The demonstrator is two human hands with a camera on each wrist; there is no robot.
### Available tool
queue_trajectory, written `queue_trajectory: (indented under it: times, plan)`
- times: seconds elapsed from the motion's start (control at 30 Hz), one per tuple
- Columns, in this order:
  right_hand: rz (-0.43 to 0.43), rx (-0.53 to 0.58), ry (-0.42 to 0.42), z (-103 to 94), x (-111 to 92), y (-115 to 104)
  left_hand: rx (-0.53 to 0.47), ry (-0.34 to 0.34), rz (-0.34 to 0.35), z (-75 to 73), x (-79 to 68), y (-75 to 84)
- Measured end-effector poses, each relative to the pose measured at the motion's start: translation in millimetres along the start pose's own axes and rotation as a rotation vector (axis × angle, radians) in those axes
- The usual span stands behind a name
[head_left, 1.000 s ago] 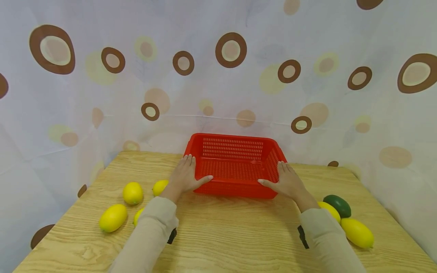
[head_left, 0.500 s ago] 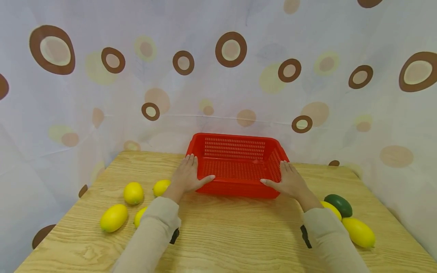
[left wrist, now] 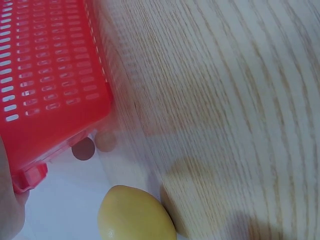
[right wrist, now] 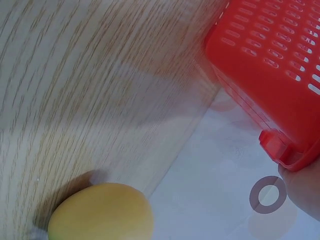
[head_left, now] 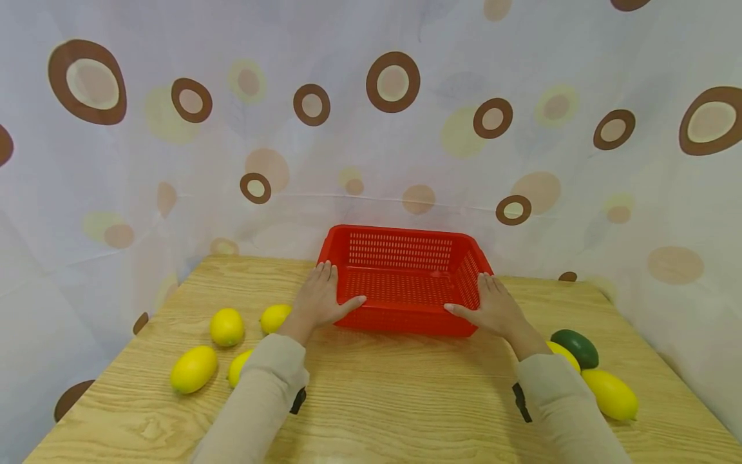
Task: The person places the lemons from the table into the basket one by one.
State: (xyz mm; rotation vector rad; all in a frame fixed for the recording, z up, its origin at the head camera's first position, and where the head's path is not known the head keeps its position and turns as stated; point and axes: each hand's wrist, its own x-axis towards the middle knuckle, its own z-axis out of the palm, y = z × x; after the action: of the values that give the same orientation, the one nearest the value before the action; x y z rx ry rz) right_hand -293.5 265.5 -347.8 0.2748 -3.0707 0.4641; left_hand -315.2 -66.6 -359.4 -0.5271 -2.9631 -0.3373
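Note:
A red plastic basket [head_left: 400, 320] with slotted walls and nothing in it stands at the back of the wooden table. My left hand [head_left: 315, 298] lies at its near left corner, fingers straight along the left side and thumb stretched along the front rim. My right hand [head_left: 491, 309] mirrors this at the near right corner. The left wrist view has the basket's slotted wall [left wrist: 55, 65] and part of the hand [left wrist: 7, 200] at the rim. In the right wrist view a bit of the right hand [right wrist: 302, 192] meets the rim lip.
Several yellow lemons [head_left: 194, 369] lie to the left, one partly behind the left sleeve [head_left: 249, 399]. On the right, two yellow lemons [head_left: 610, 394] and a dark green fruit [head_left: 574, 348] sit close together by the right sleeve [head_left: 565, 406]. A patterned curtain [head_left: 348, 154] hangs behind the table [head_left: 406, 399].
The basket and both hands have shifted slightly to the right together. The hands keep the same pose at its corners, and the fruit stays put.

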Motion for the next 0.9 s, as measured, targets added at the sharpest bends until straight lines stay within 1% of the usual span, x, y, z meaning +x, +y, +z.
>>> queue_trajectory:
  times: [0.2, 0.33, 0.37, 0.47, 0.57, 0.6, 0.73, 0.9]
  plan:
    - [0.000, -0.010, 0.002, 2.1, 1.0, 1.3, -0.003, 0.004, -0.003, -0.5, -1.6, 0.8]
    - [0.004, -0.013, 0.011, 1.6, -0.4, -0.6, -0.009, 0.027, 0.008, -2.6, -4.4, 2.2]
    - [0.004, -0.014, 0.012, 1.1, -0.8, -1.1, -0.015, 0.044, 0.017, -1.6, -4.5, 2.0]
    - [0.009, -0.021, 0.012, -0.2, -1.8, -2.4, -0.020, 0.052, 0.024, -0.7, -4.3, 1.8]
    - [0.008, -0.024, 0.013, -1.1, -2.2, -3.0, -0.012, 0.054, 0.022, 0.4, -2.9, 1.0]
    - [0.008, -0.025, 0.014, -1.2, -2.2, -2.9, -0.003, 0.043, 0.015, -0.6, -2.8, 1.5]
    - [0.007, -0.027, 0.015, -0.8, -1.5, -1.9, 0.024, 0.040, 0.010, 0.3, -0.6, 1.1]
    - [0.010, -0.026, 0.014, -0.2, -1.4, -1.3, 0.021, 0.032, 0.001, 1.3, 0.4, 1.3]
